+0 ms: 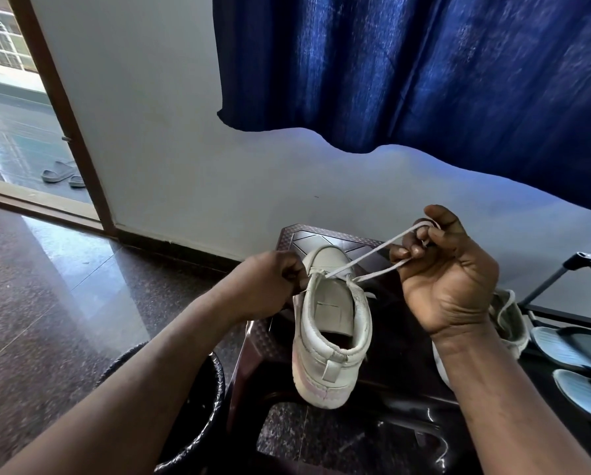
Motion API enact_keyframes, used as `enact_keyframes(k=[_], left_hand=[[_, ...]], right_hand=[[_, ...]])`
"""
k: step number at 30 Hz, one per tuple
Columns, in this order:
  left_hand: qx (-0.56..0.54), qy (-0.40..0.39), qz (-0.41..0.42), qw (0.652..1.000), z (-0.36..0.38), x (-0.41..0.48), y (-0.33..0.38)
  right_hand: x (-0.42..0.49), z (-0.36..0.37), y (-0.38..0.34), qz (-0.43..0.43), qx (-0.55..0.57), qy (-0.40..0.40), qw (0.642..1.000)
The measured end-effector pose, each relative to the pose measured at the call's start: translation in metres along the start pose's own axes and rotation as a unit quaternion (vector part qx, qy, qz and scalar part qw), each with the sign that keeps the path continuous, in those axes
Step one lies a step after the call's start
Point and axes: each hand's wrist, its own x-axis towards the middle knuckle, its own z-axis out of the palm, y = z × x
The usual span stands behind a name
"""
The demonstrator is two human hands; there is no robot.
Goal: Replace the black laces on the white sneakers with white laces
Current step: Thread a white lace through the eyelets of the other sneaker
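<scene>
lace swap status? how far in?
Done: no black lace shows on the sneaker on the stool; a white lace is through its eyelets near the toe. In hand: the right hand pulls both strands taut while the left hand grips the sneaker's eyelet edge. Left: the eyelets beside the bare tongue, then tying off. The second sneaker, behind the right wrist, is mostly hidden, so its laces can't be judged.

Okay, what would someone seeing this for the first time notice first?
Probably the white sneaker, standing heel toward the camera on a dark stool at centre, with the right hand holding two strands of white lace taut up and to the right. The left hand grips the sneaker's left side. A deep blue curtain fills the upper right.
</scene>
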Motion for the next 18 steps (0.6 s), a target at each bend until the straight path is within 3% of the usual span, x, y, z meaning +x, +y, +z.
enact_keyframes(k=[2, 4, 7, 8, 10, 13, 18], left_hand=[[0.08, 0.015, -0.01, 0.997, -0.001, 0.003, -0.01], [0.135, 0.012, -0.036, 0.99, -0.004, 0.003, -0.017], [0.159, -0.027, -0.072, 0.984, -0.006, -0.004, -0.014], [0.177, -0.033, -0.081, 0.98, -0.007, -0.004, -0.012], [0.242, -0.025, -0.105, 0.964, -0.01, -0.005, -0.011], [0.281, -0.001, -0.124, 0.952, -0.017, -0.004, -0.012], [0.031, -0.008, -0.037, 0.999, -0.015, -0.001, -0.008]], right_hand=[[-0.002, -0.001, 0.0, -0.008, -0.074, -0.016, 0.997], [-0.007, -0.004, -0.005, -0.021, -0.24, -0.072, 0.968], [-0.012, -0.011, -0.01, -0.057, -0.542, -0.152, 0.825], [-0.013, -0.013, -0.009, -0.075, -0.606, -0.158, 0.776], [-0.014, -0.016, -0.004, -0.099, -0.677, -0.142, 0.715], [-0.016, -0.017, 0.008, -0.111, -0.715, -0.085, 0.685], [-0.018, -0.009, 0.012, -0.086, -0.724, -0.078, 0.68]])
